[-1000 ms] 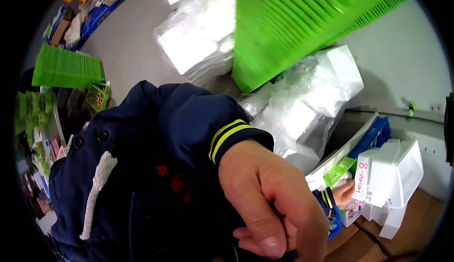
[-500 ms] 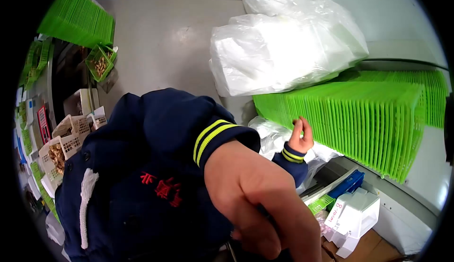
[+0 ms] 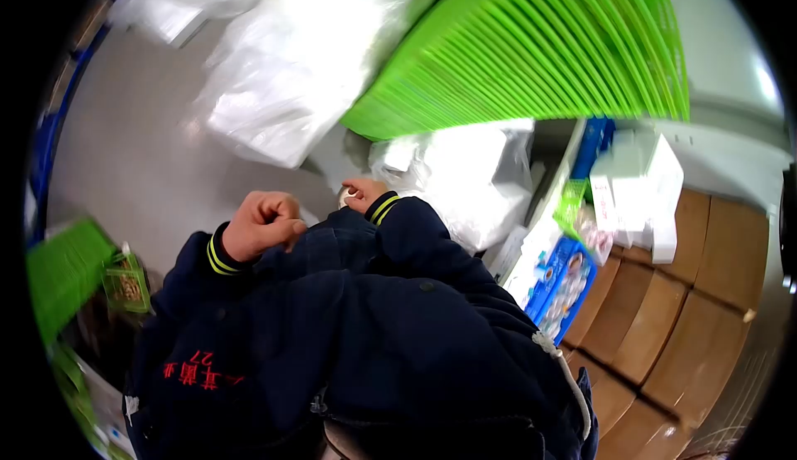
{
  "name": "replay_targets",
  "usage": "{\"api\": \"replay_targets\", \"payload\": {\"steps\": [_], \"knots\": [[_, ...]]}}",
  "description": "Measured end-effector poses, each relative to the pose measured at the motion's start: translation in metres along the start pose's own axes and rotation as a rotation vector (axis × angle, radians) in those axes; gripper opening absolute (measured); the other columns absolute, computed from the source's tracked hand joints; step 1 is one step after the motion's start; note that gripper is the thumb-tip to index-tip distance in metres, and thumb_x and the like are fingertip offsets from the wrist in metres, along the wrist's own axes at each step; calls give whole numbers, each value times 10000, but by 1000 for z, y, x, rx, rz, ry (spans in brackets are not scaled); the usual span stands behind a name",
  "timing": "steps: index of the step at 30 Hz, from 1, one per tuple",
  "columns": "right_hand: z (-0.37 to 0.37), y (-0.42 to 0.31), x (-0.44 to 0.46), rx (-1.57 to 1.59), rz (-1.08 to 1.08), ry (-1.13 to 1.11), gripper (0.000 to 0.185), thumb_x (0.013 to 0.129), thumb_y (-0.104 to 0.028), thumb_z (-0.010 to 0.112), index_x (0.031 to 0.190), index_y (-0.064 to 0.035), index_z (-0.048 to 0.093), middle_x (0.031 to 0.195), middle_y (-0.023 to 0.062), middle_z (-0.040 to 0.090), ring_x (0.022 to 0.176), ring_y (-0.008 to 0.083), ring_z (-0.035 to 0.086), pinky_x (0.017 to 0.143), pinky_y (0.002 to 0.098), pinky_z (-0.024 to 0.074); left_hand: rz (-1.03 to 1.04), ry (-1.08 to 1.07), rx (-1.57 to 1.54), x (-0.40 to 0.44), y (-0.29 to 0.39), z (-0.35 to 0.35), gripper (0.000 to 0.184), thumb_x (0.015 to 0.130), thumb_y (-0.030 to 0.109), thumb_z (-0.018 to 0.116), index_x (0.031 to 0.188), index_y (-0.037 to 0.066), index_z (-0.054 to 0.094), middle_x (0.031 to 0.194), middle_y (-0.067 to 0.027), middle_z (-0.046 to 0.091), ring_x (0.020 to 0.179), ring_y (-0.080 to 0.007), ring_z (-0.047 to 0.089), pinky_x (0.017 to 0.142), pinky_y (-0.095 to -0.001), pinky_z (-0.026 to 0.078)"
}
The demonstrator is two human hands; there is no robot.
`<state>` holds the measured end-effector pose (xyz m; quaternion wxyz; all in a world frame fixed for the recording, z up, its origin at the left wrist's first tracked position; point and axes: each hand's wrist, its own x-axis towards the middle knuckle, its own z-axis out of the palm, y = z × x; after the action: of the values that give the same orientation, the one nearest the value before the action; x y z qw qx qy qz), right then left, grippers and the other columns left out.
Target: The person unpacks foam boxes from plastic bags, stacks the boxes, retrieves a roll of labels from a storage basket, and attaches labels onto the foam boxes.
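Note:
My left hand (image 3: 263,226) is in front of my dark blue jacket (image 3: 349,335), its fingers loosely curled inward and nothing visible in them. My right hand (image 3: 364,195) hangs a little farther out, fingers half bent and somewhat apart, with no held thing showing. A pale shape just beneath its fingertips is too small to name. Nearest to the right hand is clear plastic wrapping (image 3: 465,186) around white blocks. The two hands are apart from each other.
Stacked green plastic crates (image 3: 531,53) stand ahead to the right, beside a white plastic-wrapped bundle (image 3: 290,70). Cardboard boxes (image 3: 656,327), a blue tray (image 3: 564,290) of small packs and white foam boxes (image 3: 643,186) lie at right. A green basket (image 3: 126,286) sits at left.
The view has turned right, bringing the cardboard boxes into sight. My left hand has dropped from close to the camera to in front of my body; my right hand has lowered beside it.

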<state>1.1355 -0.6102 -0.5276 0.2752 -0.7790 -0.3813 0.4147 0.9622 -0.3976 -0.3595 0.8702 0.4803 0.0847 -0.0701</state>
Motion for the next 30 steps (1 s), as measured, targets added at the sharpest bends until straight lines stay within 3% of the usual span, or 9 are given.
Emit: {"api": "replay_targets", "payload": {"steps": [9,17,19,20,21,23,26,29,30], "knots": [[-53,195,-98,-202,715,503,752,627,-298,714,1276,-93,394,1063,213,558,967,350,548,864,386,435,-259,-21,331,128,-93,61,313,728,-54,581,602,99,339,537,50,374,462,-31,353,416,-206,278],[-128,330,-82,-252,750,514,1110,537,-372,799,1392,-145,128,1322,194,332,1191,338,360,963,462,309,-448,-79,475,284,-206,160,168,761,35,598,801,76,441,564,11,452,442,-57,436,393,-196,347],[-134,355,-71,-366,804,484,991,628,-346,732,1401,-168,138,1215,163,462,1140,320,417,922,473,332,-509,-72,456,323,-243,191,154,776,83,598,868,50,479,578,-7,492,468,-66,475,418,-209,389],[-128,378,-61,-322,858,535,643,719,-304,622,1303,-175,386,1056,103,578,1037,288,502,856,481,366,-512,-82,430,338,-263,196,212,784,83,592,958,43,477,587,-23,519,476,-86,502,434,-221,406],[-121,401,-58,-308,848,515,643,719,-304,622,1303,-175,386,1056,103,578,1037,288,502,856,481,366,-529,-62,433,352,-281,195,212,784,83,592,958,43,477,587,-23,519,476,-86,502,434,-221,406],[-138,412,-72,-252,892,534,253,777,-210,523,1003,-133,611,865,70,627,857,274,569,722,481,410,-587,22,361,376,-316,184,334,791,84,588,1089,38,445,657,-61,567,525,-111,545,467,-237,436],[-182,402,-112,184,613,1405,166,753,-139,551,873,-45,616,796,134,616,745,281,589,653,368,457,-651,157,438,412,-365,141,514,782,103,613,1230,28,374,766,-107,598,617,-148,587,517,-253,464],[-264,348,-171,449,383,1901,139,823,-42,475,930,2,553,777,88,557,681,146,500,616,269,422,-593,12,634,467,-390,129,637,758,162,668,1282,16,336,900,-134,603,793,-195,595,678,-291,489],[-281,347,-186,436,370,1980,152,827,-24,460,951,10,540,818,91,551,724,149,502,646,267,421,-367,-77,764,491,-397,132,594,774,159,652,1270,30,351,960,-126,584,856,-196,580,709,-301,483]]}}
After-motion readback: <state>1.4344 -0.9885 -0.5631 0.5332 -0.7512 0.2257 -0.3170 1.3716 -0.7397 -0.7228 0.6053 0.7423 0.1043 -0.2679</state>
